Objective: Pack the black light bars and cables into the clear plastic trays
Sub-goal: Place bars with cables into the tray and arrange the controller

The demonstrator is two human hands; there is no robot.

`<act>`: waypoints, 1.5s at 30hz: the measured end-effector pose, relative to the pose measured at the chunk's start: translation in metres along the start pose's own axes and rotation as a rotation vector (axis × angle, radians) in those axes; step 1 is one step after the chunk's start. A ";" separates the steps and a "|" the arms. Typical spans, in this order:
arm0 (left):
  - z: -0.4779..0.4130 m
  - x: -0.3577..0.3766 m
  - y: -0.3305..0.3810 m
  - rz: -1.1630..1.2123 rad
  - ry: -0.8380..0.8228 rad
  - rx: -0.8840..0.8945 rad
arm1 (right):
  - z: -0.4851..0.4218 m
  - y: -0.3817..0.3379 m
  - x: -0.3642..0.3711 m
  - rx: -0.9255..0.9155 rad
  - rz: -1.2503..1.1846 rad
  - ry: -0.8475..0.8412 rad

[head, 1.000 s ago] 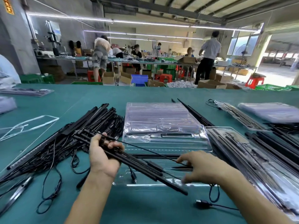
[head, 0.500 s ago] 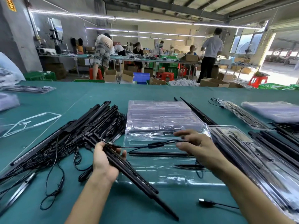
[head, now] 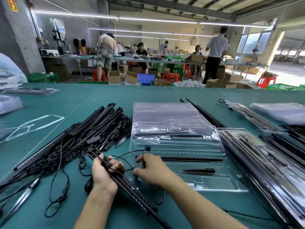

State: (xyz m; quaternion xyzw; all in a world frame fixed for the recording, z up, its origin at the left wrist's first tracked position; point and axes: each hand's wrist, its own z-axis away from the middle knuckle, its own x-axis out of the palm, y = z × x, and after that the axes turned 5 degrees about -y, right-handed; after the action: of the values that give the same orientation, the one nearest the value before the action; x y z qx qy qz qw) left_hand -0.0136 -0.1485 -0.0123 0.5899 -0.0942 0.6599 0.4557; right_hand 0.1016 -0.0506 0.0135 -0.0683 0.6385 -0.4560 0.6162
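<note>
The bundle of black light bars (head: 132, 194) lies slantwise in the left hand (head: 103, 174), whose fingers curl tightly round its upper part. Its lower end runs down toward the near edge of the green table (head: 115, 96), crossing the near left corner of the open clear tray (head: 214, 184). A thin black cable (head: 128, 153) arcs from the bundle to the right hand (head: 153, 169), which pinches it between thumb and fingers just beside the left hand. A small black plug (head: 147, 148) stands above the right hand's knuckles. The open tray lies flat on the table in front of the right hand. One long bar (head: 189, 159) sits in a slot across the tray, and a short black pointed piece (head: 199, 171) sits in a pocket nearer the person. Behind the tray rests a stack of empty clear trays (head: 165, 114), and two loose bars (head: 204, 114) lie slanting just to the stack's right. To the left spreads a large pile of black bars and tangled cables (head: 99, 129), some cables trailing in loops toward the near edge. To the right lie filled trays (head: 257, 156) with more black bars beside them. A white strap loop (head: 38, 123) lies far left on the table. Beyond the table, several people stand or sit at long benches among cardboard boxes (head: 113, 76), a blue bin (head: 145, 78) and red stools (head: 170, 76).
</note>
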 end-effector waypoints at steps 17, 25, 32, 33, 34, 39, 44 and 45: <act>0.021 0.019 0.007 -0.009 -0.627 -0.259 | 0.041 0.011 -0.093 -0.107 -0.225 0.770; 0.032 0.061 -0.034 -0.103 -0.343 -0.055 | 0.091 0.039 -0.137 -0.491 -0.783 1.038; 0.028 0.086 -0.074 0.011 -0.162 0.025 | 0.102 0.070 -0.123 -0.387 -0.579 0.931; 0.027 0.088 -0.075 0.014 -0.162 0.015 | 0.103 0.074 -0.122 -0.338 -0.471 0.877; 0.026 0.087 -0.076 -0.012 -0.164 0.004 | 0.102 0.077 -0.123 -0.281 -0.363 0.810; 0.017 0.070 -0.076 -0.126 -0.151 -0.114 | 0.096 0.090 -0.132 -0.051 0.110 0.559; 0.013 0.061 -0.077 -0.063 -0.215 -0.170 | 0.082 0.102 -0.120 0.033 0.424 0.351; 0.013 0.059 -0.079 -0.049 -0.218 -0.173 | 0.080 0.106 -0.117 0.033 0.458 0.364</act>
State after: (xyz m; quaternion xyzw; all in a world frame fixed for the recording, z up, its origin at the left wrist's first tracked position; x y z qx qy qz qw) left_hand 0.0584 -0.0832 0.0099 0.6188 -0.1854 0.5700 0.5078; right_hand 0.2464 0.0467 0.0420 0.1706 0.7299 -0.3199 0.5794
